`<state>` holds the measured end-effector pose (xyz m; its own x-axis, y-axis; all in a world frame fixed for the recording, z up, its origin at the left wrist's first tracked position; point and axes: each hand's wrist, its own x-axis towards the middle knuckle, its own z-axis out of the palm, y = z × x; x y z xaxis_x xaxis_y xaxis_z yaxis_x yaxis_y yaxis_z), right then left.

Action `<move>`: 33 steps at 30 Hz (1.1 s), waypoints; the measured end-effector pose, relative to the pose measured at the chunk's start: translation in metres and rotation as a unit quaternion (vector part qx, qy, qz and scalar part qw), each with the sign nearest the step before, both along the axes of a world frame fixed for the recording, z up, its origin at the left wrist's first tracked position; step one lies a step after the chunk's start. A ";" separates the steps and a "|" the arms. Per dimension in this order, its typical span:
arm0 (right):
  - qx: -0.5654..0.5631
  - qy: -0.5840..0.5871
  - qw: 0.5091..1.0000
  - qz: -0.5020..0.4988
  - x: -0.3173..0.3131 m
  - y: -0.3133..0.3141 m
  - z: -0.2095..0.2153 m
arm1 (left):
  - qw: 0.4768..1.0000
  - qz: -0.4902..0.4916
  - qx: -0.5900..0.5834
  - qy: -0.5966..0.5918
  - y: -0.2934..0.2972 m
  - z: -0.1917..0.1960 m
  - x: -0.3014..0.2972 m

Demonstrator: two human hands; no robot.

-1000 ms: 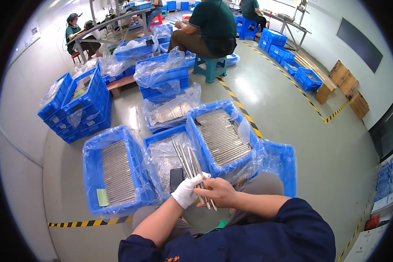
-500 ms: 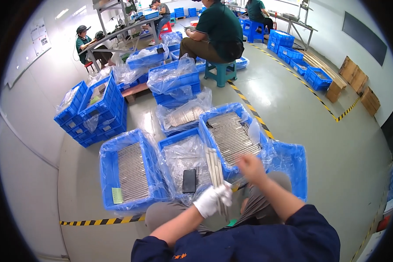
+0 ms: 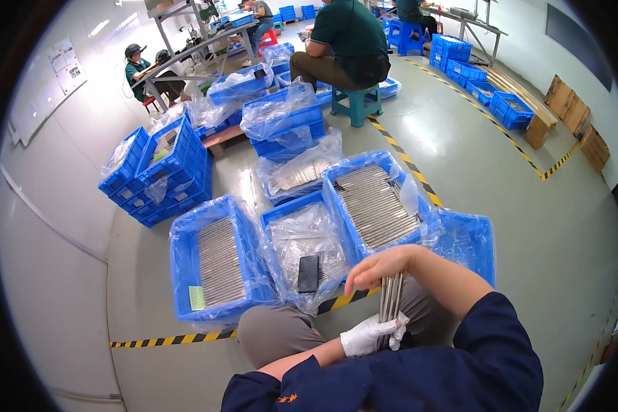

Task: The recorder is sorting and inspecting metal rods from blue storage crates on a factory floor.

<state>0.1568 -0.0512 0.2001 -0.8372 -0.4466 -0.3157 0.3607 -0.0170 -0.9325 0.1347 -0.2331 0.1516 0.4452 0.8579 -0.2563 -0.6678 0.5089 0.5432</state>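
Note:
A bundle of thin grey metal rods (image 3: pixel 390 297) stands upright over my lap. My left hand (image 3: pixel 369 336), in a white glove, grips the bundle's lower end. My right hand (image 3: pixel 382 265), bare, rests curled on the top ends of the rods. Just ahead stand blue plastic-lined crates: the left crate (image 3: pixel 185 268) and the right crate (image 3: pixel 337 180) hold rows of the same rods, and the middle crate (image 3: pixel 281 213) holds a black flat block (image 3: pixel 307 273) on plastic.
An empty blue crate (image 3: pixel 468 237) sits at my right. Stacks of blue crates (image 3: pixel 159 172) stand farther left and ahead. A person sits on a teal stool (image 3: pixel 354 104) with their back to me; others sit at a table (image 3: pixel 185 51). Yellow-black floor tape (image 3: pixel 172 338) runs in front.
Both hands have drawn nearer to my body with the bundle turned upright. My right hand, which was out over the crates, has come onto the rod tops.

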 end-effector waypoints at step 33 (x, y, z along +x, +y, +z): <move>-0.124 0.014 0.737 -0.664 0.032 -0.017 -0.023 | 0.935 0.257 -0.072 -0.234 0.019 -0.005 -0.023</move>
